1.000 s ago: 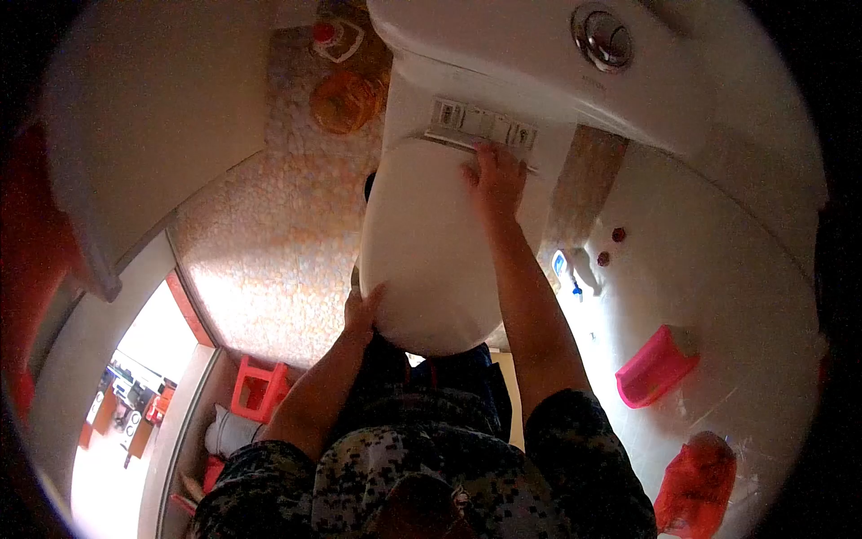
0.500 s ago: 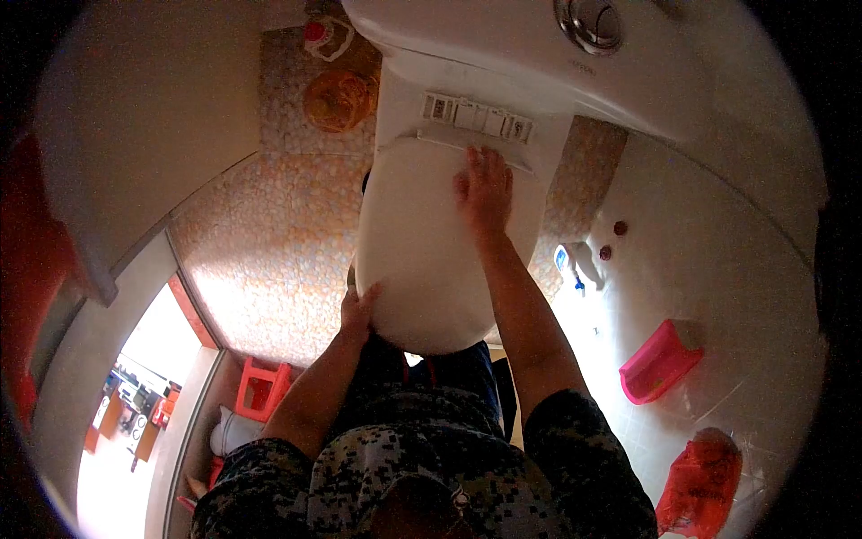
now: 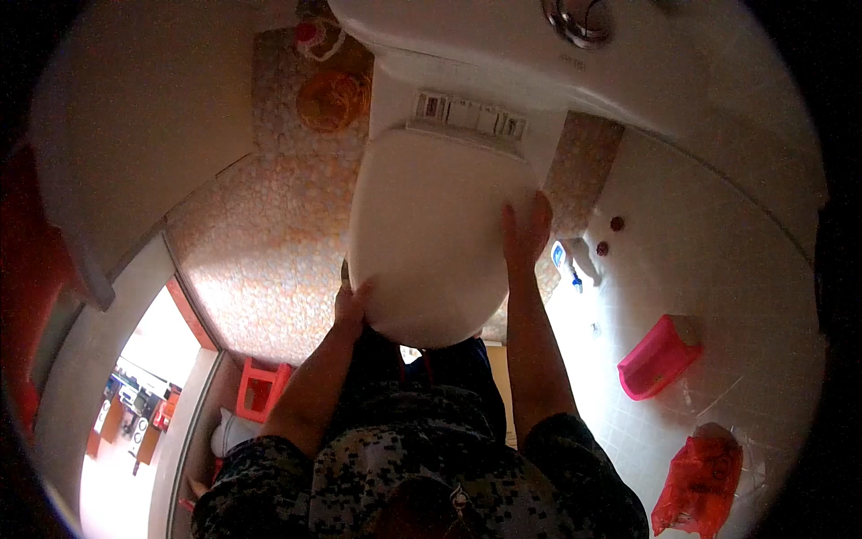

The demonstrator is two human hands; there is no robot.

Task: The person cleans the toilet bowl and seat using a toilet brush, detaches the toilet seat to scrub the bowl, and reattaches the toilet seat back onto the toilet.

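A white toilet lid (image 3: 431,238) lies in front of me, over the toilet bowl. My left hand (image 3: 352,304) grips its left edge near the front, thumb on top and fingers hidden below. At the right edge is my right hand (image 3: 527,234), its thumb on the upper face and its fingers around the side, slightly blurred. Behind the lid's back edge sits a white hinge mount (image 3: 471,117) with slots at both ends. Beyond that rises the white cistern (image 3: 467,36) with a chrome flush button (image 3: 579,20).
On the pebble-patterned floor (image 3: 260,234) at the back left are an orange bag (image 3: 330,101) and a red-capped bottle (image 3: 310,38). To the right are a blue-and-white brush or bottle (image 3: 564,260), a pink holder (image 3: 658,357) and a red bag (image 3: 700,481). A red stool (image 3: 262,388) stands left.
My right hand has moved from the top of the lid near its back to the right edge. The lid has shifted slightly; my left hand keeps its place on the left edge.
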